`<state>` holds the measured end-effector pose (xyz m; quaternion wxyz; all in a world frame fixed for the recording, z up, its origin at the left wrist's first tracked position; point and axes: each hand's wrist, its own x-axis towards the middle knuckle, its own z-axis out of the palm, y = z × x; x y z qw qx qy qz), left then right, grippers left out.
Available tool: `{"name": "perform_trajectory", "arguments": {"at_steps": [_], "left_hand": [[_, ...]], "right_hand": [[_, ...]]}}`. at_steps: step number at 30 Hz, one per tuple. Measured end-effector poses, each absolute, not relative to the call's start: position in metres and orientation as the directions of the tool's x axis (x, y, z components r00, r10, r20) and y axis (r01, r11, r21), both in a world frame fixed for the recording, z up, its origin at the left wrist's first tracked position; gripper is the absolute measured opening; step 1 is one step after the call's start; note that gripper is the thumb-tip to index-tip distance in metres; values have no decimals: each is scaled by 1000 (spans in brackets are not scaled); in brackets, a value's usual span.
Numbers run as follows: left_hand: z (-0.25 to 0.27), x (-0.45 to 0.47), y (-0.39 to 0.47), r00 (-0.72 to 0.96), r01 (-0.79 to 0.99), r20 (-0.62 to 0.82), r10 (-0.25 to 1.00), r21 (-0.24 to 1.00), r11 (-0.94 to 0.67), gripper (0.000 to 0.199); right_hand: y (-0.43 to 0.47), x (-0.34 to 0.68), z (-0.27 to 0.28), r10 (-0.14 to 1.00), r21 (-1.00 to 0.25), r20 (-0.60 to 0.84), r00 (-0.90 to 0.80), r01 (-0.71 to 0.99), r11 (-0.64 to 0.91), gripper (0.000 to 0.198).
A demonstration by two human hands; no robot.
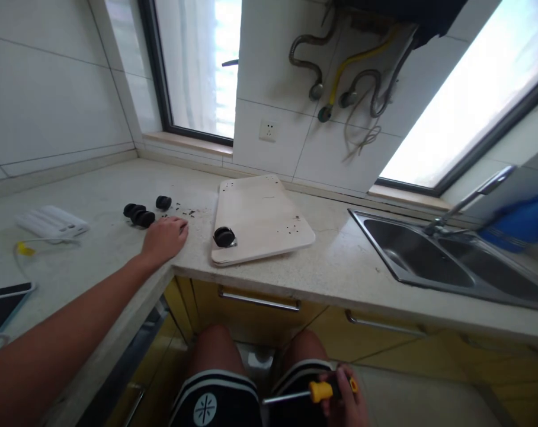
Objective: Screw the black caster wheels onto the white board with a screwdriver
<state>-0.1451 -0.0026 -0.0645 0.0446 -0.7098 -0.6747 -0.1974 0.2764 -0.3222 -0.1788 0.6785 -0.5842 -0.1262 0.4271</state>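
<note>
My right hand is low over my lap, wrapped around the yellow and black handle of a screwdriver whose metal shaft points left. My left hand rests on the counter with its fingers curled together; whatever they hold, if anything, is hidden. Just beyond it lie several small dark screws and a black caster wheel. More black casters are grouped to its left. Right of this hand lies a pale board with rounded corners and small holes. One caster stands on its near left corner.
A double steel sink with a faucet is set into the counter at right. On the left are a white power strip-like object and a dark flat item. Drawer handles jut out below the counter edge.
</note>
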Motion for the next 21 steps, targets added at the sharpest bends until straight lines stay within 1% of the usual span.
{"name": "perform_trajectory", "arguments": {"at_steps": [5,8,11,15,18,20,21], "left_hand": [[-54,-142,-10,20,964,358,933,241,-113,50],[-49,-141,-16,26,956,362,932,264,-129,47],[-45,-138,-23,19,948,364,931,290,-133,44],[-29,-131,-23,-2,925,362,932,356,-137,41],[-3,-113,-17,20,858,350,937,474,-195,47],[17,-94,-14,24,737,355,935,626,-257,54],[26,-82,-13,37,693,356,934,664,-281,56]], "right_hand": [[-321,278,-207,733,-838,-413,540,-540,-74,84],[-319,282,-219,756,-807,-448,478,-580,-111,81],[-318,282,-224,758,-780,-474,448,-613,-126,80],[-319,272,-224,756,-734,-507,414,-667,-126,82],[-320,263,-224,769,-705,-518,375,-696,-136,78],[-318,260,-224,771,-690,-524,362,-711,-135,78],[-317,260,-225,767,-682,-529,362,-719,-131,78]]}}
